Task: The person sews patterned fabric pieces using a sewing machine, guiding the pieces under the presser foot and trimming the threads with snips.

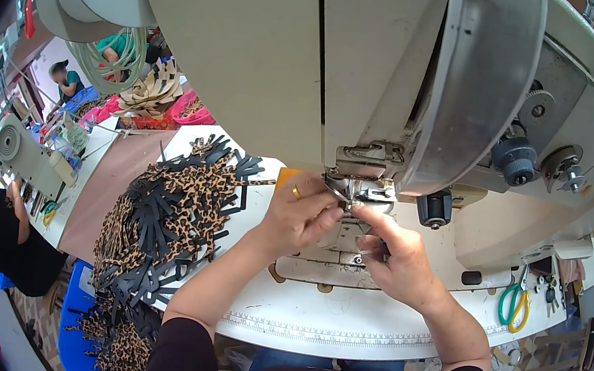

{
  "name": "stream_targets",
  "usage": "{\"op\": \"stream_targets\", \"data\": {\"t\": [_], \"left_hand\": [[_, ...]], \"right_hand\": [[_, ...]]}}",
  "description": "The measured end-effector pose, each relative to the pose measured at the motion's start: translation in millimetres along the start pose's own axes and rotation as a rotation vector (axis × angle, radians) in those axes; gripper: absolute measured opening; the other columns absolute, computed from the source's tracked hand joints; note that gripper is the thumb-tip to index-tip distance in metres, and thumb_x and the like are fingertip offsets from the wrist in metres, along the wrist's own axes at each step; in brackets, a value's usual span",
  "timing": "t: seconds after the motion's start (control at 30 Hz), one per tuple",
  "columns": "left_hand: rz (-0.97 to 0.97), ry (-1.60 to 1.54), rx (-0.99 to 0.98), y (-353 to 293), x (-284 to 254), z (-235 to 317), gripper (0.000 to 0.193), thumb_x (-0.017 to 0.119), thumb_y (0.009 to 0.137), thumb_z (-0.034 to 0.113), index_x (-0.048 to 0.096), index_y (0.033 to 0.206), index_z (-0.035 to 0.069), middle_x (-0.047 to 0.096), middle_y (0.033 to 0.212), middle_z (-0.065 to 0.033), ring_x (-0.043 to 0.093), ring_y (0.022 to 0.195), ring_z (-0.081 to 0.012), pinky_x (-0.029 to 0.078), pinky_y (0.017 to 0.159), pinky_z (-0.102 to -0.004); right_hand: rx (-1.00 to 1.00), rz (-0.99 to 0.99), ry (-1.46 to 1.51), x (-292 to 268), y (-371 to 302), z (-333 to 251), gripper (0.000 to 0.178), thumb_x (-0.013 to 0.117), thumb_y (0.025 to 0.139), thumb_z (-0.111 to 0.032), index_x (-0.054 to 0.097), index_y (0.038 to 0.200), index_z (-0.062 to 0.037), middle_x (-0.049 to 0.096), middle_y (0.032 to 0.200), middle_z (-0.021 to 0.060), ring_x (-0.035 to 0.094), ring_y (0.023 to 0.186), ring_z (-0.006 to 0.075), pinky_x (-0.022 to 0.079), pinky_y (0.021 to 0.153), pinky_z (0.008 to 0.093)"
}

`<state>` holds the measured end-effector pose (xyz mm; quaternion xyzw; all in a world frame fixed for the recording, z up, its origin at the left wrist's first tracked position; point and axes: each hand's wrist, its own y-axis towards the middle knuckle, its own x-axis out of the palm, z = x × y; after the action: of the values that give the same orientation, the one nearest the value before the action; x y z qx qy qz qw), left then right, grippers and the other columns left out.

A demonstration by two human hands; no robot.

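Note:
Both my hands meet at the needle area of a pale industrial sewing machine (pixel 246 63). My left hand (pixel 298 216), with a ring on one finger, is closed, its fingertips pinched beside the presser foot (pixel 356 203). What it pinches, if anything, is too small to make out. From the other side comes my right hand (pixel 401 259), its index finger pointing at the foot and touching close to it. The other fingers of that hand are curled under, and anything in them is hidden. To the left lies a large heap of leopard-print and black strips (pixel 171 205).
Scissors (pixel 515 304) with green and yellow handles lie at the table's right. A ruler strip (pixel 336 336) runs along the front edge. The strips spill into a blue bin (pixel 78 322) at the left. A person (pixel 7 227) sits at another machine, far left.

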<state>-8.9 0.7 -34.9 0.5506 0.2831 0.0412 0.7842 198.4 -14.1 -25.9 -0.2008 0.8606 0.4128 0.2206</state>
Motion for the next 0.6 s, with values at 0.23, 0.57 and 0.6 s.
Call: {"op": "stream_targets", "data": {"t": [0.23, 0.57, 0.6], "left_hand": [[-0.226, -0.529, -0.776, 28.9, -5.4, -5.2, 0.018, 0.050, 0.087, 0.006, 0.061, 0.100, 0.001, 0.064, 0.092, -0.0078, 0.057, 0.082, -0.0137, 0.047, 0.072, -0.0282], [-0.313, -0.556, -0.810, 16.7, -24.2, 18.6, 0.014, 0.064, 0.083, 0.005, 0.055, 0.092, 0.000, 0.056, 0.079, -0.0008, 0.053, 0.070, -0.0071, 0.045, 0.063, -0.0237], [-0.235, -0.727, -0.808, 17.9, -20.5, 24.5, 0.016, 0.062, 0.084, 0.005, 0.050, 0.093, 0.002, 0.053, 0.079, 0.0000, 0.051, 0.070, -0.0048, 0.043, 0.063, -0.0208]], "right_hand": [[0.002, -0.029, 0.032, -2.8, 0.1, -6.4, 0.053, 0.056, 0.073, 0.012, 0.050, 0.122, -0.0050, 0.057, 0.074, 0.0046, 0.058, 0.064, 0.0105, 0.049, 0.059, 0.0229], [0.007, -0.020, 0.054, -5.7, -0.8, -13.2, 0.043, 0.059, 0.076, 0.009, 0.051, 0.117, -0.0012, 0.057, 0.077, 0.0061, 0.058, 0.065, 0.0105, 0.050, 0.062, 0.0232], [0.006, -0.013, 0.061, -5.1, -0.5, -13.9, 0.041, 0.059, 0.076, 0.009, 0.051, 0.116, -0.0004, 0.057, 0.076, 0.0057, 0.058, 0.065, 0.0105, 0.050, 0.062, 0.0234]]}}
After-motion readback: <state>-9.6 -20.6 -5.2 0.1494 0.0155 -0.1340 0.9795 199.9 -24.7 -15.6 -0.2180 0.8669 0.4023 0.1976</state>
